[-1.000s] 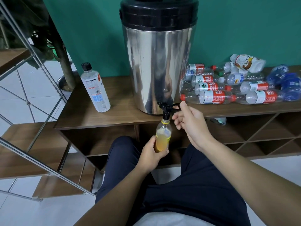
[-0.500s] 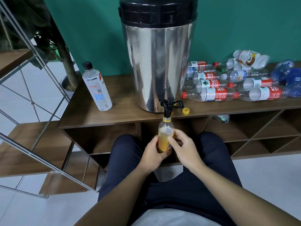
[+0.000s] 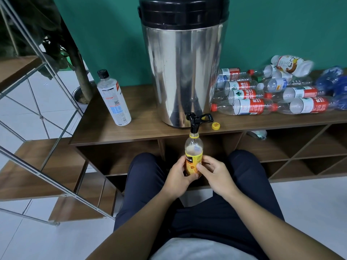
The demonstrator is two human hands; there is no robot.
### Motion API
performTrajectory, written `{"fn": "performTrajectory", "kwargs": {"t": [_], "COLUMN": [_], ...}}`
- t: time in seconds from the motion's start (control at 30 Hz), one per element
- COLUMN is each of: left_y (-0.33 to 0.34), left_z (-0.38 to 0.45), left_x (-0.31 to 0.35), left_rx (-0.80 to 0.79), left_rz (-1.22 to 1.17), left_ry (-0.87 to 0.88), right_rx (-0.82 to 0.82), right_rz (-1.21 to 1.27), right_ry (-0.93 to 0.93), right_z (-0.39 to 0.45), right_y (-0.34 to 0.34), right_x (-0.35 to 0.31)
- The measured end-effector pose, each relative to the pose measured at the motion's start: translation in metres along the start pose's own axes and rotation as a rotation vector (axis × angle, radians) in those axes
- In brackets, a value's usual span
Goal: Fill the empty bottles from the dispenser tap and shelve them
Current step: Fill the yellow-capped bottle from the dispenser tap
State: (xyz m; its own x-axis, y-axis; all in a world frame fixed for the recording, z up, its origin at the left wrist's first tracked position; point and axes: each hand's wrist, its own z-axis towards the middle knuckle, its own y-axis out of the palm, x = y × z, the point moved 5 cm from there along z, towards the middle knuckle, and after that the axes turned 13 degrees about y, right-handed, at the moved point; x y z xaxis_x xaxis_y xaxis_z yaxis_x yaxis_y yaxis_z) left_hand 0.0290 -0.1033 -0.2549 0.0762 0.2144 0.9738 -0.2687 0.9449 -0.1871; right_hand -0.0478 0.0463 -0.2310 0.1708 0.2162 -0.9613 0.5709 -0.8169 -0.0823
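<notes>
Both hands [image 3: 178, 175] now lower on bottle [image 3: 193, 156]

The dispenser [image 3: 183, 72] stands on my bench [image 3: 142, 131]; its tap [image 3: 194, 121] overhangs the front edge, above the bottle [image 3: 193, 152] in my grips. Left: an upright bottle [image 3: 113, 98]. Right: a cap [image 3: 215, 126], then the stacked empties [image 3: 270, 94].

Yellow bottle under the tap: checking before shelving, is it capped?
Uncapped: the yellow bottle has an open neck; the yellow cap lies on the shelf top.
</notes>
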Motion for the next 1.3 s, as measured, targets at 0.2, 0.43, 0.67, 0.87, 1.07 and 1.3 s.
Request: {"fn": "performTrajectory", "kwargs": {"t": [0.2,0.43,0.67,0.87,1.07,1.3], "left_y": [-0.001,0.000,0.001,0.000,0.000,0.000], "left_z": [-0.003,-0.005,-0.005,-0.005,-0.005,-0.007], "left_x": [0.004,0.008,0.007,0.009,0.011,0.013], "left_rx": [-0.001,-0.005,-0.012,-0.017,-0.010,-0.005], "left_rz": [0.010,0.006,0.027,0.036,0.029,0.040], "left_ry": [0.018,0.037,0.041,0.052,0.069,0.068], "right_rx": [0.006,0.006,0.017,0.030,0.031,0.020], "right_rz": [-0.053,-0.057,-0.104,-0.133,-0.160,-0.191], "right_ry": [-0.010,-0.008,0.000,0.009,0.000,-0.003], "right_z": [0.002,0.002,0.002,0.002,-0.001,-0.001], "right_y": [-0.002,-0.001,-0.001,-0.001,0.000,0.000], "right_x": [0.005,0.009,0.011,0.012,0.009,0.007]}}
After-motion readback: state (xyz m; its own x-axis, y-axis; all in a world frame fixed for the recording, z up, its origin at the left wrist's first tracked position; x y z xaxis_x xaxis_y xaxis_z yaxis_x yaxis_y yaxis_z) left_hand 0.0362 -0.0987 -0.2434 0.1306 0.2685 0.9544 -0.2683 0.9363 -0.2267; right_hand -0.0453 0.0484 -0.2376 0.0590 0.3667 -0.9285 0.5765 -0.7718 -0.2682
